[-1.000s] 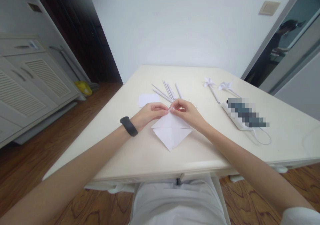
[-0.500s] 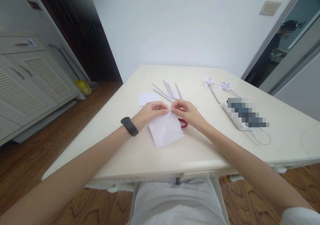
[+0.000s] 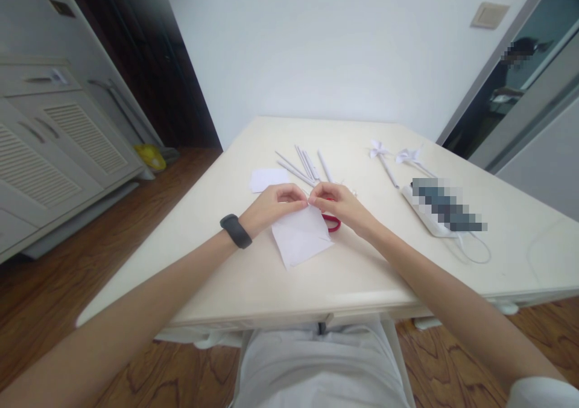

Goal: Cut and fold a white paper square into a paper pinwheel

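1 creased white paper square (image 3: 301, 239)

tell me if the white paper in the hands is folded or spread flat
Folded. The white paper shows crease lines and overlapping flaps, and the left hand and right hand pinch its top edge.

A white sheet of paper (image 3: 301, 239) lies on the cream worktop (image 3: 253, 275), just in front of the person. It is roughly square and sits turned like a diamond, one corner pointing toward the near edge of the worktop. Fold creases cross its face. Its far corner is lifted off the surface and pinched between the fingertips of the left hand (image 3: 271, 206) and the right hand (image 3: 339, 206), which meet just above it.
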The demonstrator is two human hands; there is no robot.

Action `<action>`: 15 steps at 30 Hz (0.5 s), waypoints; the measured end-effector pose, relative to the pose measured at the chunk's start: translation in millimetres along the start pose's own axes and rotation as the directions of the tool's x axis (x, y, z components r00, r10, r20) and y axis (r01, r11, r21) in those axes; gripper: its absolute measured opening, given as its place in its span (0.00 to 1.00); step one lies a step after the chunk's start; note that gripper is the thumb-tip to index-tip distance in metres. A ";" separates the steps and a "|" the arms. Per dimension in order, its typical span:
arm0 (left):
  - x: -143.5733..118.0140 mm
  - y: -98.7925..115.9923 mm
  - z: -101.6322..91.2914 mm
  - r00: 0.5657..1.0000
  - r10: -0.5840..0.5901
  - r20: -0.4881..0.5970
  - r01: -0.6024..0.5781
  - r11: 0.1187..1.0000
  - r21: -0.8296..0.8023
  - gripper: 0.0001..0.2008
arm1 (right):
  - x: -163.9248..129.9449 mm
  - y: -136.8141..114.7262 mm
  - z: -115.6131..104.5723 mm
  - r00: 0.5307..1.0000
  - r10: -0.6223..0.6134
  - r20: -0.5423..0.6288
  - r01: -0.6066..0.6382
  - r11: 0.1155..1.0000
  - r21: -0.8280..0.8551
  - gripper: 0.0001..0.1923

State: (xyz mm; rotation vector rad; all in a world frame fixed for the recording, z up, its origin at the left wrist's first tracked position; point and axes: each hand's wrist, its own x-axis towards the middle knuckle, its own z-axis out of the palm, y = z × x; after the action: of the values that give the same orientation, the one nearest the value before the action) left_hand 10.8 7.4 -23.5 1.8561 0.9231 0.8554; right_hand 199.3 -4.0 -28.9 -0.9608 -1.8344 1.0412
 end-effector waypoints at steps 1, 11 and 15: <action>0.1 -0.2 -0.2 1.000 0.003 0.000 -0.003 1.000 0.007 0.10 | -0.1 -0.4 0.0 1.000 0.002 0.001 -0.002 1.000 0.003 0.09; 0.0 3.3 0.5 0.999 0.026 -0.022 -0.025 0.999 0.041 0.12 | 1.4 2.1 0.3 1.000 0.006 0.014 -0.006 1.000 -0.025 0.08; -0.6 4.4 1.4 1.000 0.007 -0.030 -0.006 1.000 0.026 0.13 | 1.8 2.3 0.4 1.000 0.011 0.008 -0.011 1.000 -0.018 0.08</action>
State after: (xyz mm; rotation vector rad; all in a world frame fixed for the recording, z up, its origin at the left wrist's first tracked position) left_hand 12.8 4.8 -20.3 1.8741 0.9514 0.8806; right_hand 198.8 -1.7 -30.6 -0.9797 -1.8498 1.0379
